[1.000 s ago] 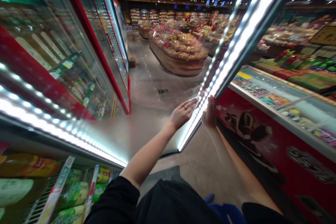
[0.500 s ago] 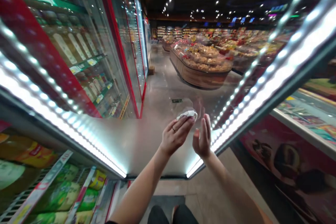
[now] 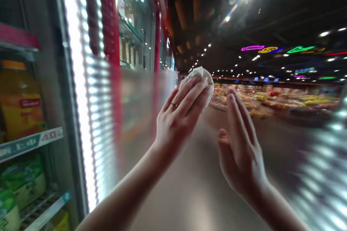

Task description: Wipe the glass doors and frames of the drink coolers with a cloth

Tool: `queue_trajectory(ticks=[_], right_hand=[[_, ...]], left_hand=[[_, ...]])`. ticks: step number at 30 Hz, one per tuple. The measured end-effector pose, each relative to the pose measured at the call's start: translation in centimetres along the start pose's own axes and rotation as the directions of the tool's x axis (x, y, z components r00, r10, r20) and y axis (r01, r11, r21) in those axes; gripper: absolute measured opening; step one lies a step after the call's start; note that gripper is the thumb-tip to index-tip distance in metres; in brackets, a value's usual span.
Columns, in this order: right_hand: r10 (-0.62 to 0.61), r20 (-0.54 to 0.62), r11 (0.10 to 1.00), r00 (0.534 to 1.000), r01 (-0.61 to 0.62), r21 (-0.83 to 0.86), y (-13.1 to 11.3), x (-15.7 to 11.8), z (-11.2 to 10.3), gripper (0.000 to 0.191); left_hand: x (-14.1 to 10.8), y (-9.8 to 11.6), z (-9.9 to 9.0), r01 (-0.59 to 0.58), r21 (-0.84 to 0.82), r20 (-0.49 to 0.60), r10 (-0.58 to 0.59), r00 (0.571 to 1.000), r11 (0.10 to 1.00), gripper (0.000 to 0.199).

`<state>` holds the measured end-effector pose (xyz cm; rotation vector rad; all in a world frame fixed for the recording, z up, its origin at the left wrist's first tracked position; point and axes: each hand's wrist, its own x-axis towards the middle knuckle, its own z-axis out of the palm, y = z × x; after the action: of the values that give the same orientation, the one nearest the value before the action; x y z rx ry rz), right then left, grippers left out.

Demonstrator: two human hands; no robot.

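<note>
A white cloth [image 3: 209, 79] lies under the fingers of my left hand [image 3: 180, 112], pressed flat against a see-through glass pane [image 3: 141, 115] that is fogged in its lower part. A ring shows on one finger of that hand. To its right my right hand [image 3: 242, 144] is raised with nothing in it, fingers stretched upward and thumb apart. Whether its edge touches the glass I cannot tell.
On the left, shelves hold an orange drink bottle [image 3: 21, 97] and green packs [image 3: 23, 177]. Bright light strips [image 3: 78, 79] run down beside them. Beyond the glass are red-framed cabinets [image 3: 157, 25], the shop floor and produce displays [image 3: 271, 97].
The view has tilted up and come closer to the glass. Both hands now appear larger and higher, with the cloth still under my left hand.
</note>
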<state>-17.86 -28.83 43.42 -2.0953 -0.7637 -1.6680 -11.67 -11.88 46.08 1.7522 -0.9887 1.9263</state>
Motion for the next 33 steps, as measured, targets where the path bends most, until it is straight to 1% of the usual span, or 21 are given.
queue_trajectory(ticks=[2, 3, 6, 10, 12, 14, 16, 18, 21, 23, 25, 29, 31, 33], right_hand=[[-0.073, 0.032, 0.997, 0.997, 0.074, -0.003, 0.4, -0.8, 0.0, 0.093], [-0.101, 0.028, 0.995, 0.994, 0.101, 0.003, 0.7, -1.1, -0.1, 0.094], [-0.161, -0.017, 0.987, 0.987, 0.161, 0.007, 1.3, -1.3, 0.0, 0.097], [-0.184, -0.089, 0.982, 0.979, 0.186, 0.016, 1.5, -1.0, 0.4, 0.095], [-0.17, -0.113, 0.984, 0.979, 0.174, 0.031, 1.3, -0.9, 0.8, 0.096], [-0.16, -0.134, 0.984, 0.978, 0.168, 0.05, 1.1, -0.9, 1.3, 0.098], [-0.178, -0.134, 0.98, 0.975, 0.187, 0.062, 0.9, -0.7, 1.7, 0.098], [-0.202, -0.092, 0.974, 0.975, 0.21, 0.082, 0.7, -0.6, 1.6, 0.099], [-0.216, 0.018, 0.966, 0.976, 0.211, 0.15, 0.3, -0.6, 0.4, 0.094], [-0.23, 0.073, 0.955, 0.97, 0.211, 0.207, 0.1, -1.1, -1.1, 0.089], [-0.261, 0.098, 0.94, 0.96, 0.229, 0.254, -0.1, -1.9, -2.9, 0.087], [-0.273, 0.068, 0.926, 0.96, 0.243, 0.288, -0.3, -3.4, -5.9, 0.084], [-0.269, 0.041, 0.924, 0.962, 0.246, 0.291, -0.5, -3.6, -6.7, 0.084], [-0.28, 0.026, 0.919, 0.96, 0.26, 0.296, -0.8, -3.4, -7.1, 0.086]], left_hand=[[-1.1, -0.5, 0.4, -0.056, 0.004, -0.047, 0.056, 0.997, 0.998, 0.061], [-1.6, -0.8, 0.6, -0.072, 0.004, -0.067, 0.073, 0.995, 0.997, 0.062], [-2.4, -1.3, 1.1, -0.067, -0.007, -0.092, 0.066, 0.994, 0.998, 0.065], [-1.9, -1.9, 0.8, -0.059, -0.044, -0.079, 0.055, 0.995, 0.997, 0.073], [-1.2, -2.2, 0.4, -0.025, -0.056, -0.081, 0.021, 0.996, 0.998, 0.079], [-0.8, -2.3, 0.0, 0.014, -0.062, -0.111, -0.021, 0.994, 0.998, 0.08], [-0.6, -2.0, -0.2, 0.036, -0.062, -0.139, -0.044, 0.989, 0.997, 0.078], [-0.7, -1.4, -0.4, 0.034, -0.067, -0.132, -0.043, 0.99, 0.997, 0.074], [-0.3, -1.1, -0.8, 0.055, -0.096, -0.083, -0.063, 0.995, 0.994, 0.071], [0.4, -1.3, -1.3, 0.155, -0.108, -0.082, -0.165, 0.983, 0.982, 0.075], [1.1, -1.6, -1.8, 0.242, -0.109, -0.078, -0.251, 0.965, 0.964, 0.081], [1.8, -2.0, -2.3, 0.297, -0.082, -0.066, -0.303, 0.951, 0.951, 0.087], [1.8, -2.5, -2.6, 0.328, -0.076, -0.064, -0.333, 0.941, 0.942, 0.088], [1.9, -3.2, -2.9, 0.39, -0.066, -0.091, -0.395, 0.914, 0.919, 0.089]])
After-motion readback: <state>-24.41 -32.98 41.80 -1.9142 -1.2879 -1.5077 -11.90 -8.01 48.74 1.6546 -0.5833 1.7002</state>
